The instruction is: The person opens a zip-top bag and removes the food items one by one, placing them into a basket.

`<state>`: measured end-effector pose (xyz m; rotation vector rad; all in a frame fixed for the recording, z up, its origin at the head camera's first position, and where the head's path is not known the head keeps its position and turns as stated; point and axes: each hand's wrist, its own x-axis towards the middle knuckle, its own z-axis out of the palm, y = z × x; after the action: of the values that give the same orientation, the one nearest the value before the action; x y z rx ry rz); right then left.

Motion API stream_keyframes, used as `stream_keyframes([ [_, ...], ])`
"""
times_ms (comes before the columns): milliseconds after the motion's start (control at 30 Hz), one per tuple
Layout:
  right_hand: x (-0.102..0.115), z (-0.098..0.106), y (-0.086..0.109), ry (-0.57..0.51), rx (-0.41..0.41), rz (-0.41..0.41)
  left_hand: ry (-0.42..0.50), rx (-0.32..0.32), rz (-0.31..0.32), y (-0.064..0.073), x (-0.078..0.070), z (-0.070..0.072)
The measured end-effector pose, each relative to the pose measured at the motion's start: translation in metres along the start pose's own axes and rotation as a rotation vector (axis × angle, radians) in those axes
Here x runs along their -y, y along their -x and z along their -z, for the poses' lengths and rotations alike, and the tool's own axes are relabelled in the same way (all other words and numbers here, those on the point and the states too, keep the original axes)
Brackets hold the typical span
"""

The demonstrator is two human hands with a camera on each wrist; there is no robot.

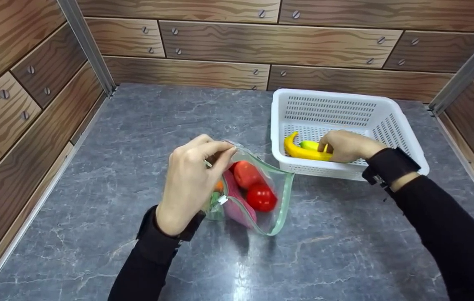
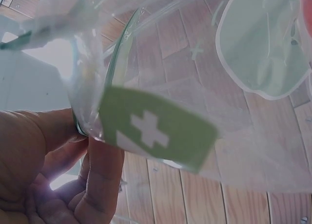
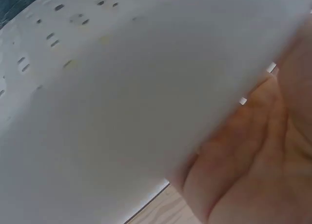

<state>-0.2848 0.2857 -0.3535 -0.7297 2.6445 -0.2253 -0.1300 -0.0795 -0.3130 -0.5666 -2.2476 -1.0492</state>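
Note:
My left hand (image 1: 191,179) pinches the upper rim of a clear zip bag (image 1: 285,200) with a green edge and white slider. Through the bag show a red tomato (image 1: 262,197), another rounded red item (image 1: 247,174), a pink item (image 1: 237,209) and a bit of orange. A green label with a white cross (image 2: 150,129) hangs by the fingertips in the left wrist view. Inside the white basket (image 1: 280,125), my right hand (image 1: 347,146) has its fingers curled over the right end of a yellow banana (image 1: 303,153). A yellow-green item (image 1: 308,145) lies behind the banana, partly covered.
The basket stands at the back right of the grey marbled tabletop (image 1: 95,200), its near wall beneath my right wrist. Wood-patterned panels (image 1: 220,42) enclose the back and both sides. In the right wrist view, the basket's wall (image 3: 97,116) blocks most of the scene.

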Motion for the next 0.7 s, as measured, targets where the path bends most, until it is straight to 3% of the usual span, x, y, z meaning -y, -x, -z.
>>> stream_keyframes([
  [167,0.005,0.008,0.012,-0.006,-0.061,-0.029,-0.004,-0.003,-0.01,0.0,0.0,0.0],
  [333,0.028,0.021,0.036,-0.045,-0.217,-0.002,-0.002,-0.006,-0.011,0.0,0.0,0.0],
  [567,0.086,0.025,0.074,-0.029,-0.494,0.158,0.0,-0.001,-0.012,0.0,-0.001,-0.001],
  [700,0.121,0.014,0.088,-0.044,-0.62,0.328,-0.005,-0.003,-0.016,0.001,-0.001,-0.002],
])
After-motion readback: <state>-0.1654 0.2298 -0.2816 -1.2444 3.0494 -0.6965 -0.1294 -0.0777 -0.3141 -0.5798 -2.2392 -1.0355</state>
